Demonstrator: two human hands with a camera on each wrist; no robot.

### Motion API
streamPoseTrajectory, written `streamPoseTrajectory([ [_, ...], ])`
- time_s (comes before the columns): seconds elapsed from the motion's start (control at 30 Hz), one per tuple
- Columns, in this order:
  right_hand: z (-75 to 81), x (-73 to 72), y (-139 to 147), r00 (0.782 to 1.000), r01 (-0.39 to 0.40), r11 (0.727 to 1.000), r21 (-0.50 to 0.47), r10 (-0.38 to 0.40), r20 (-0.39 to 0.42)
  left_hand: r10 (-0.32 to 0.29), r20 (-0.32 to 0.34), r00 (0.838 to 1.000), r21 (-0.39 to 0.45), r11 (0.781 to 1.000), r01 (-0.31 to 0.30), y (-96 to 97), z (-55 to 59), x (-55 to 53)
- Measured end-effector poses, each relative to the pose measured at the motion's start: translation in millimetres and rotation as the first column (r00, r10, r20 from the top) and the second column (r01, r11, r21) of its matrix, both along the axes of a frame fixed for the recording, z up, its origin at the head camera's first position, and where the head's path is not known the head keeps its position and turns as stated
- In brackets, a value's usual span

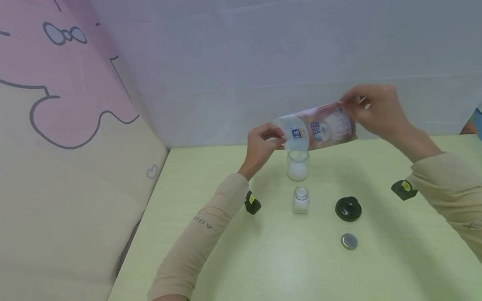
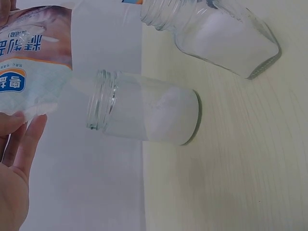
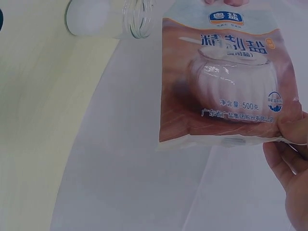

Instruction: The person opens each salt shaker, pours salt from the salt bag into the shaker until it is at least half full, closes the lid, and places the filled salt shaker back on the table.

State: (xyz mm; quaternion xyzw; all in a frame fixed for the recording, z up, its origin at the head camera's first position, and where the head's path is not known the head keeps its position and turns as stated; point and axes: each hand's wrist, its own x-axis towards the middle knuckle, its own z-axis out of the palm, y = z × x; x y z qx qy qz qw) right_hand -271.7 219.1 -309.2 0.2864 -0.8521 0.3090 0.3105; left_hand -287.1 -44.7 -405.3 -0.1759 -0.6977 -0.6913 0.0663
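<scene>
A printed bag of salt [image 1: 325, 128] is stretched between both hands, its right end higher than its left. The left hand [image 1: 263, 142] pinches the bag's left end, near the pale blue part. At the bag's other end, the right hand [image 1: 378, 108] pinches a bottom corner, seen closely in the right wrist view on the salt bag [image 3: 231, 86]. Just below the bag's left end stands an uncapped round glass jar [image 1: 298, 170], partly filled with white contents. Nearer the person is a smaller, squarish glass jar [image 1: 301, 203], also uncapped with white contents.
A black knobbed lid [image 1: 348, 208] lies on the pale table [image 1: 275, 272] to the right of the small jar. Closer to the person is a silver screw cap [image 1: 349, 241]. A light sheet [image 1: 229, 76] hangs behind the table, and a cartoon-printed panel [image 1: 69, 181] rises at left.
</scene>
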Motion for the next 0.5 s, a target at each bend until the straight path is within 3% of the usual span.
streamPoseTrajectory([
  [0.5,3.1,3.9,-1.7,1.0,-0.003,1.0,0.005,0.003,-0.004,0.0,0.002,1.0,0.007,1.0,0.0,-0.1,0.4,-0.3],
])
